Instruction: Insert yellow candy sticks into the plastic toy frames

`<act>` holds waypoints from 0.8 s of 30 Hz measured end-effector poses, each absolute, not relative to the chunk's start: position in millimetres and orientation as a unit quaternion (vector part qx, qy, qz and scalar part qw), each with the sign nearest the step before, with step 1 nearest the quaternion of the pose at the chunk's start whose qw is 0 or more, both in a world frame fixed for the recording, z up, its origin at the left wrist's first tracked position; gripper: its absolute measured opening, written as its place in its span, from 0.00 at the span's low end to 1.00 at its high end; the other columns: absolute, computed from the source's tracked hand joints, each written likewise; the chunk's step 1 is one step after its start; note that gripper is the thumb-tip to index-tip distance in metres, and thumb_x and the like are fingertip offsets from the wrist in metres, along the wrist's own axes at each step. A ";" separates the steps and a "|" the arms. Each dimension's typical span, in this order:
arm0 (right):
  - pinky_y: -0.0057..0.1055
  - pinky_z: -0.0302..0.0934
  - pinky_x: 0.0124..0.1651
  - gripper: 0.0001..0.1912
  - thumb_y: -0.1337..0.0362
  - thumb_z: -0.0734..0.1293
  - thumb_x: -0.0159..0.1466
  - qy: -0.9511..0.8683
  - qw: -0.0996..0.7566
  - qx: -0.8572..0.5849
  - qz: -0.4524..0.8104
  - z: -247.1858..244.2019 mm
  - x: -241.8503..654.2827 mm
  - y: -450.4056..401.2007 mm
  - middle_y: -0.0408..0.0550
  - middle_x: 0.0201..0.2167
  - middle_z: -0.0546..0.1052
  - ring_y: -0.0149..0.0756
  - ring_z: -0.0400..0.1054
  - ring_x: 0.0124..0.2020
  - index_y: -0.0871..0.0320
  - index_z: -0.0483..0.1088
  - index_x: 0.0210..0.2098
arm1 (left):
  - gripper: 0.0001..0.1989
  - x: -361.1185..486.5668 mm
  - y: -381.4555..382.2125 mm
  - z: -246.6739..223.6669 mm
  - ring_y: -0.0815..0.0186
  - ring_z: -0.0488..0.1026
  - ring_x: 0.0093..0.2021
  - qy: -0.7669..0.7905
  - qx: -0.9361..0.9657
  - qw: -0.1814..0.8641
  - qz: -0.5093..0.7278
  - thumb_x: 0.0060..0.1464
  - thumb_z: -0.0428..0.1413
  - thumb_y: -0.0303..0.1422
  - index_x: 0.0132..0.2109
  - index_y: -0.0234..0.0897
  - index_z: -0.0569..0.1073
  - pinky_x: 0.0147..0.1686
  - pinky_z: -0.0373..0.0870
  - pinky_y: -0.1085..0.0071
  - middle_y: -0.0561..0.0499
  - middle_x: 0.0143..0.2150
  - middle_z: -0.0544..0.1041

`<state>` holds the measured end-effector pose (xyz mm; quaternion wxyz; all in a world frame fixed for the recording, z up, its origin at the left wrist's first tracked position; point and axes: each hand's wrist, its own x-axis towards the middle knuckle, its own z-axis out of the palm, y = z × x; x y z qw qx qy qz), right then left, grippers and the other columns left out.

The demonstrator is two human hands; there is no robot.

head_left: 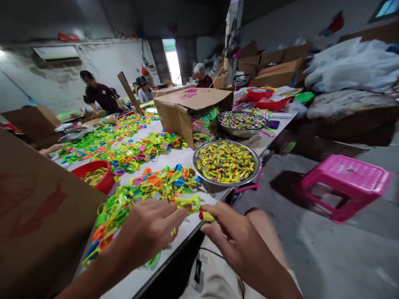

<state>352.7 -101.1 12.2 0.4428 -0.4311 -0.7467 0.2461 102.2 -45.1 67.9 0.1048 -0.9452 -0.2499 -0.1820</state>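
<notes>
My left hand (pixel 152 224) pinches a yellow-green plastic piece with a loop-like opening (pixel 188 202) above the table's front edge. Close to its right, my right hand (pixel 233 232) grips a small yellow packet with a red end (pixel 206 216) between thumb and index finger. The two pieces nearly meet; whether they touch I cannot tell. Under and beyond my left hand spreads a heap of colourful plastic pieces (pixel 152 182) in green, yellow, orange and blue. A steel bowl (pixel 195 166) full of similar small yellow packets stands just past my hands.
A red bowl (pixel 109 176) of yellow pieces sits left, near a large cardboard box (pixel 37 207). An open carton (pixel 174 118) lies behind the steel bowl, beside another filled bowl (pixel 243 133). On the floor at right stands a pink stool (pixel 349 178). Several people are farther back.
</notes>
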 end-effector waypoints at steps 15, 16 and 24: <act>0.35 0.68 0.43 0.14 0.69 0.68 0.77 -0.703 0.583 -0.404 0.051 -17.6 377.0 -145.8 0.52 0.41 0.78 0.41 0.73 0.42 0.58 0.75 0.61 | 0.12 158.4 -110.1 94.3 0.62 0.76 0.29 -0.230 -0.956 0.150 -0.108 0.77 0.48 0.28 0.49 0.41 0.77 0.29 0.61 0.62 0.56 0.33 0.80; 0.35 0.68 0.44 0.15 0.69 0.68 0.76 -0.698 0.587 -0.406 0.066 -19.2 379.2 -148.2 0.51 0.40 0.77 0.41 0.73 0.43 0.57 0.75 0.61 | 0.13 161.4 -112.1 94.2 0.62 0.76 0.28 -0.228 -0.956 0.154 -0.103 0.78 0.47 0.28 0.49 0.40 0.77 0.29 0.61 0.62 0.56 0.32 0.79; 0.33 0.67 0.46 0.08 0.61 0.68 0.77 -0.641 0.570 -0.381 0.344 -25.3 406.5 -155.7 0.46 0.41 0.80 0.38 0.75 0.43 0.54 0.80 0.47 | 0.12 183.4 -119.9 89.1 0.63 0.75 0.30 -0.201 -0.962 0.183 -0.033 0.78 0.48 0.29 0.53 0.38 0.77 0.30 0.60 0.62 0.55 0.33 0.79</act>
